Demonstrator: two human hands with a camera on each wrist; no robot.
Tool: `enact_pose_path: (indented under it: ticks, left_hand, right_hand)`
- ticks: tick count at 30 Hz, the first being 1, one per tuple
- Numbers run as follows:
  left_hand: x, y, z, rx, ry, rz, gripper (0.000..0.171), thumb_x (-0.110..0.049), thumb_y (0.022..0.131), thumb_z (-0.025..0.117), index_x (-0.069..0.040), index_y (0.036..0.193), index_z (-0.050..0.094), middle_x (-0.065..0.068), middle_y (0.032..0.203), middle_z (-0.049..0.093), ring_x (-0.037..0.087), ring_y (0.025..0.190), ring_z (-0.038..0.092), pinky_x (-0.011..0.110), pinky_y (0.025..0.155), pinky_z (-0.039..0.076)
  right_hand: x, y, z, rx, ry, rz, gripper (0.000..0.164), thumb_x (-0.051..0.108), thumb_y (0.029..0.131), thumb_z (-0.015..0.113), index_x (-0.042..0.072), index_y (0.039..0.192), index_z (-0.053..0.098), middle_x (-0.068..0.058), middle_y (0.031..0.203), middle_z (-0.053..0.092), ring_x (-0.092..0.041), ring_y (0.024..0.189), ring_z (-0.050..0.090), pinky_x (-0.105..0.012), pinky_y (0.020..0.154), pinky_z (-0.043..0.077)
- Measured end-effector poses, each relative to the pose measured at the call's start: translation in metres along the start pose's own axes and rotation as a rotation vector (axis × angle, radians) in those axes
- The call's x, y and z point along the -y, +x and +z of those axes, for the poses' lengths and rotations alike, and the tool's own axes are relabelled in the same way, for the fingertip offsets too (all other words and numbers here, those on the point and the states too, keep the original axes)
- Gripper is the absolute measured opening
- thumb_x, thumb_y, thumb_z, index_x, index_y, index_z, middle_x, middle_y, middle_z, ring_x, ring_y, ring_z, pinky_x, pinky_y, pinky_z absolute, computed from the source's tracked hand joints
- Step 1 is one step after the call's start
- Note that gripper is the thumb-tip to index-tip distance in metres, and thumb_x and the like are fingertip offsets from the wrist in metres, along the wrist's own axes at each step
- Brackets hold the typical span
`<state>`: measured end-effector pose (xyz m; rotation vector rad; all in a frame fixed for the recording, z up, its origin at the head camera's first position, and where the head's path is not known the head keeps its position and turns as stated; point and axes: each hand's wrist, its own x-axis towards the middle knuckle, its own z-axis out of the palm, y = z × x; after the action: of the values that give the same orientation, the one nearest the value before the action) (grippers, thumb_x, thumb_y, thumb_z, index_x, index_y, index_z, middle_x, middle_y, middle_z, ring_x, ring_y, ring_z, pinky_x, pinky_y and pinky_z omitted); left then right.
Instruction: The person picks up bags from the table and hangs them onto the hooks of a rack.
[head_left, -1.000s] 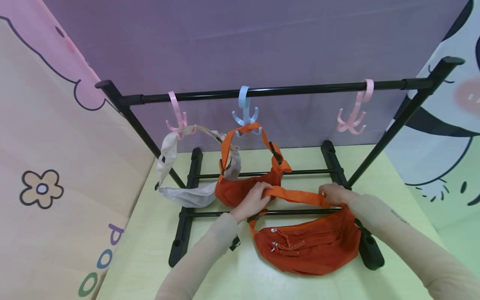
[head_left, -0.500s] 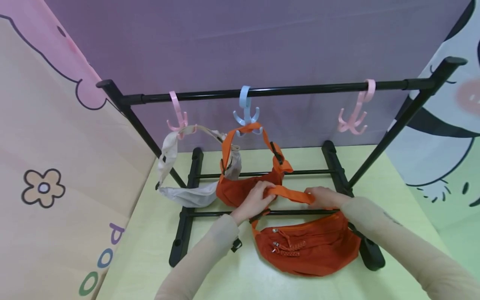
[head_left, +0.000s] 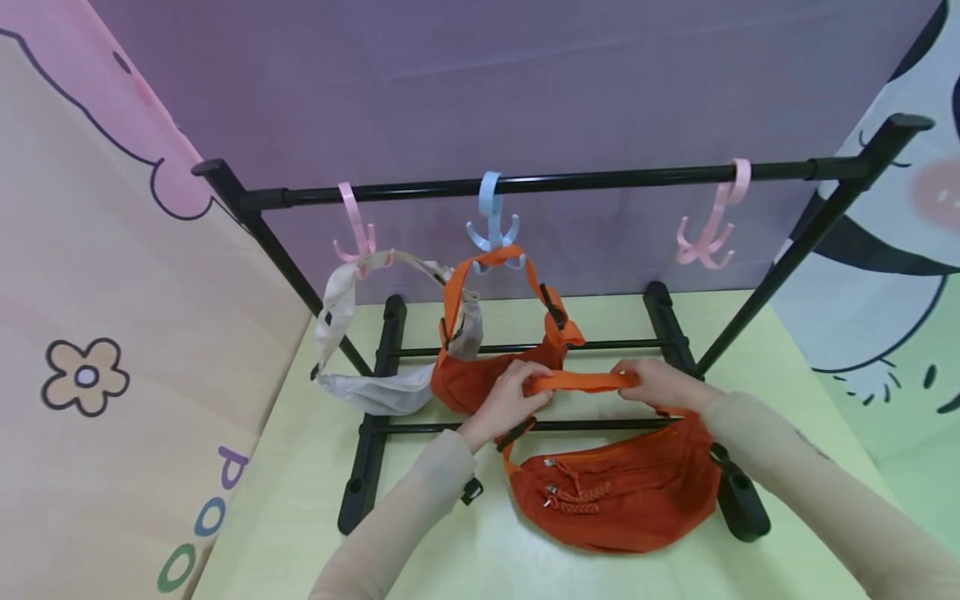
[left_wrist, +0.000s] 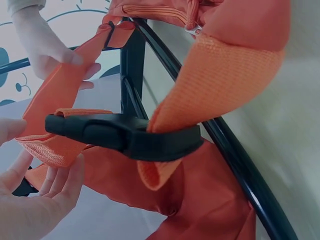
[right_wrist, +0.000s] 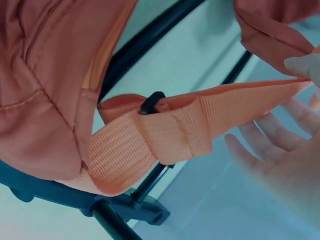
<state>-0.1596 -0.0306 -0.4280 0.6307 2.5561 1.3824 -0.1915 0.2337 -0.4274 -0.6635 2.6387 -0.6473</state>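
An orange-red waist bag (head_left: 615, 492) lies on the table at the rack's front, its zips facing me. Its orange strap (head_left: 585, 382) is stretched between my hands above the bag. My left hand (head_left: 510, 400) pinches the strap's left part, close to a black buckle (left_wrist: 125, 135) that shows large in the left wrist view. At the other end, my right hand (head_left: 660, 383) pinches the strap between thumb and fingers; a black slider (right_wrist: 152, 103) sits on the webbing nearby. Behind my left hand, a second orange waist bag (head_left: 480, 379) hangs from a blue hook (head_left: 491, 217).
A black rack (head_left: 600, 178) spans the scene. From its left pink hook (head_left: 356, 225) hangs a white waist bag (head_left: 382, 392). Another pink hook (head_left: 708, 221) holds nothing at the right. The lower crossbar (head_left: 600, 425) runs just behind the front bag.
My right hand first slid left along the strap, then rose slightly and shifted a little right. The strap is now nearly level between the hands. My left hand stays almost in place.
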Motion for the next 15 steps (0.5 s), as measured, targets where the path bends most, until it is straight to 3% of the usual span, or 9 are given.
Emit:
enact_pose_path:
  ticks: [8,15]
  left_hand:
    - [-0.008,-0.001,-0.002,0.016,-0.018,0.022,0.029,-0.021,0.085,0.059,-0.019,0.114,0.059,0.000,0.099,0.046,0.014,0.078,0.041,0.025,0.067,0.037]
    - [-0.014,-0.003,-0.006,0.050,0.007,0.068,0.030,-0.025,0.086,0.058,-0.021,0.116,0.059,-0.002,0.098,0.049,0.012,0.072,0.041,0.022,0.059,0.037]
  right_hand:
    - [0.002,-0.010,-0.014,-0.087,0.029,-0.023,0.031,0.015,0.083,0.060,-0.003,0.108,0.059,-0.015,0.101,0.061,-0.022,0.084,0.058,-0.038,0.069,0.046]
    - [0.008,-0.022,-0.025,-0.147,0.025,-0.047,0.033,0.016,0.082,0.062,-0.001,0.109,0.060,-0.015,0.104,0.061,-0.026,0.090,0.057,-0.045,0.076,0.045]
